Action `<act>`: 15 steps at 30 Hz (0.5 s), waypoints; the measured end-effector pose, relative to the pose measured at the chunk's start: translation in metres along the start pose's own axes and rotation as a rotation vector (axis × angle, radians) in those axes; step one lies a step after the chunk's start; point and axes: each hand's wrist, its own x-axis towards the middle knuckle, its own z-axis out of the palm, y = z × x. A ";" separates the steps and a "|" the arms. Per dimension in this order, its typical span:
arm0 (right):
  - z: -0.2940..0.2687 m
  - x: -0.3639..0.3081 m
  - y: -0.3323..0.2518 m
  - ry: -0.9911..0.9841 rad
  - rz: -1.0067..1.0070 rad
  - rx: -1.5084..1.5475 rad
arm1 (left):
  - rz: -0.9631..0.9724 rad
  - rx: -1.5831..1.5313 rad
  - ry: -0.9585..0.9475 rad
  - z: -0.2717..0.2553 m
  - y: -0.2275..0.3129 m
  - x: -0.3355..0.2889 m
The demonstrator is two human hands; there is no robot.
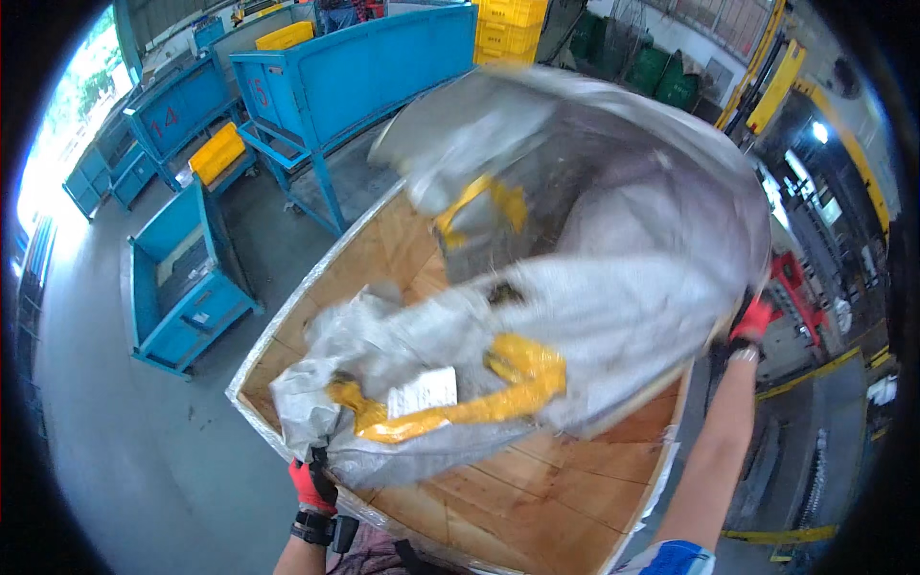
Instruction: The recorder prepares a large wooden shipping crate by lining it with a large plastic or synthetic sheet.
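A large silvery-white woven plastic sack (613, 307), smeared by motion, billows over an open wooden-walled box (517, 489). Yellow tape (460, 412) runs in a bent strip along its near side, beside a white paper label (423, 392). At the sack's near left corner, my left hand (314, 482), in a red and black glove, is closed on the bunched material just by the box rim. My right hand (752, 321), gloved in red, grips the sack's right edge with the arm stretched out; its fingertips are partly hidden and blurred. Much of the box's far interior is covered.
A tall blue metal bin (383, 72) stands beyond the box, with stacked yellow crates (508, 29) behind it. To the left, a low blue bin (187, 278) rests on the grey floor (153, 450). Machinery with a red part (797, 292) lies at the right.
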 end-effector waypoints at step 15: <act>-0.243 -0.390 -0.288 -1.347 1.260 0.566 | -0.907 0.088 -0.397 0.057 -0.189 -0.052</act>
